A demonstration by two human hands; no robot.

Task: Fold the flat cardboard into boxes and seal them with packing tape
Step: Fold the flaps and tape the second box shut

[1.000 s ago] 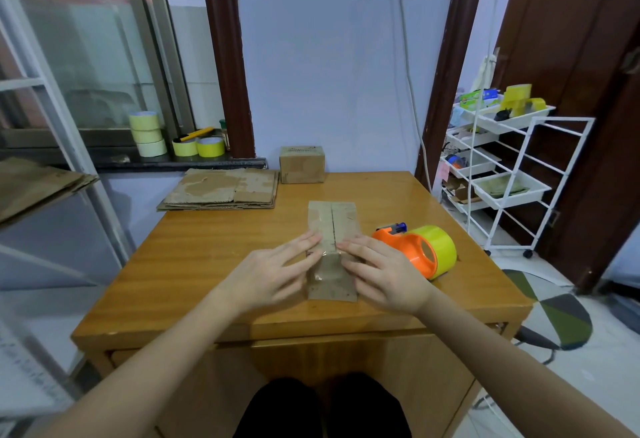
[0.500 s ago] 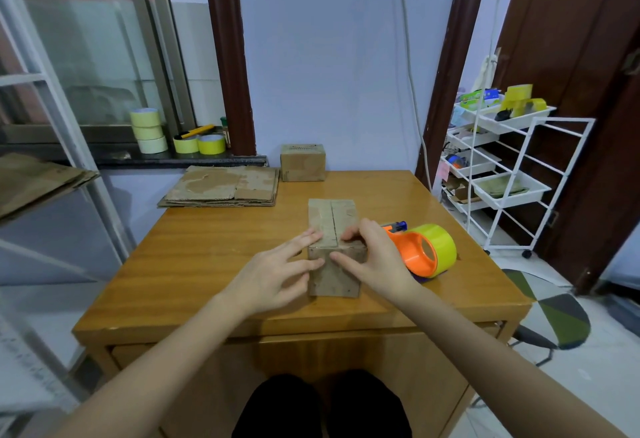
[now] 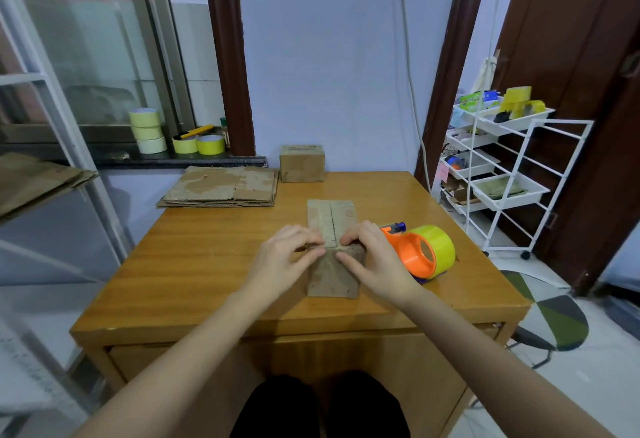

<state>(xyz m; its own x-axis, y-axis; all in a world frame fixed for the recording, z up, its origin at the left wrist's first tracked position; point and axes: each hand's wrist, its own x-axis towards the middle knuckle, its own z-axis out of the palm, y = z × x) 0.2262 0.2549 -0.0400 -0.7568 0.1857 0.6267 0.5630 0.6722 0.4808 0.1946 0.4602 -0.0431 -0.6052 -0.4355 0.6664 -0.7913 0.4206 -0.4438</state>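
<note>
Right now the box (image 3: 331, 250) lies mid-surface, long axis twelve to six, both hands' fingers (image 3: 313, 242) pinching its flaps together at the seam, tape dispenser (image 3: 420, 252) nearest the right hand (image 3: 372, 257), at three o'clock.

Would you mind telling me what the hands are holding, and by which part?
Both hands, left and right, pinch the small cardboard box at its near top edge, where the two flaps meet.
</note>
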